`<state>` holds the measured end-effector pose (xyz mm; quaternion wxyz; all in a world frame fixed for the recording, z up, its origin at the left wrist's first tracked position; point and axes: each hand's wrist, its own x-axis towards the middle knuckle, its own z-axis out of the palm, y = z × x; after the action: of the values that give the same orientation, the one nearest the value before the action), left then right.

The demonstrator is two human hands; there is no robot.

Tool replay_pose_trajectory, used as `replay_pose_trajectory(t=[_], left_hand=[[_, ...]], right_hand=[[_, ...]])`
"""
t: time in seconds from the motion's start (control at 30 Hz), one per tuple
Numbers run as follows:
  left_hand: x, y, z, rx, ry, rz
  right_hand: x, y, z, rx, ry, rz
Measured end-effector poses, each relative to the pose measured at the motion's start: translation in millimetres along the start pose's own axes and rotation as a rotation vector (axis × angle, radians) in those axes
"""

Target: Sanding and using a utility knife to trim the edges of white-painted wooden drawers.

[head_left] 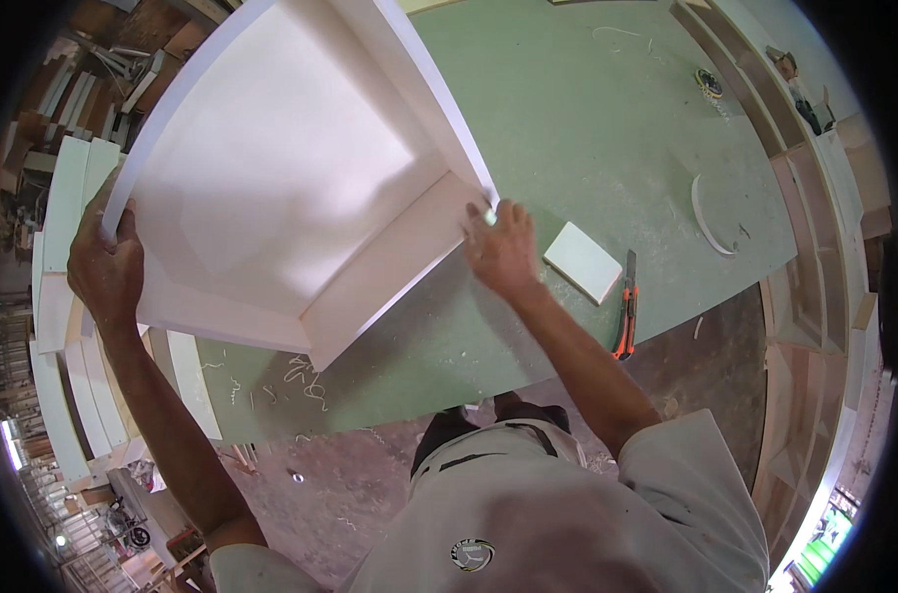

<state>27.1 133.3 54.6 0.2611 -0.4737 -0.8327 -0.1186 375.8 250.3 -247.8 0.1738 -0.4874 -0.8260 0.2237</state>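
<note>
A white open box (271,148), like a drawer or cabinet carcass, is tilted up over the green worktable (587,109), its inside facing me. My left hand (110,265) is closed around its left edge, thumb on the inner side. At the right corner of the box my right hand (505,247) is closed, fingers bent against the edge. A small pale bit shows between those fingers, too small to name. Beside the right hand lies a white rectangular block (584,262). A utility knife (626,311) with an orange and black handle rests next to that block, blade out.
Thin curled shavings (305,376) lie near the table's front edge. Farther right are a curved white strip (704,215) and a small round yellow-and-black item (708,83). A long wooden frame with compartments (814,237) borders the right side. White boards (68,247) stand at the left.
</note>
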Motion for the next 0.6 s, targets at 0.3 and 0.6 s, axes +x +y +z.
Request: replay_pose_trajectory(t=[0.3,0.6], left_hand=[[-0.5,-5.7,2.1,-0.005,0.018,0.051],[8.6,-11.7,8.2,0.082,0.064,0.062]], right_hand=[[9.9,8.2,-11.1,-0.109,-0.01,-0.164],[17.5,14.2,-2.8,-0.117,0.049,-0.258]])
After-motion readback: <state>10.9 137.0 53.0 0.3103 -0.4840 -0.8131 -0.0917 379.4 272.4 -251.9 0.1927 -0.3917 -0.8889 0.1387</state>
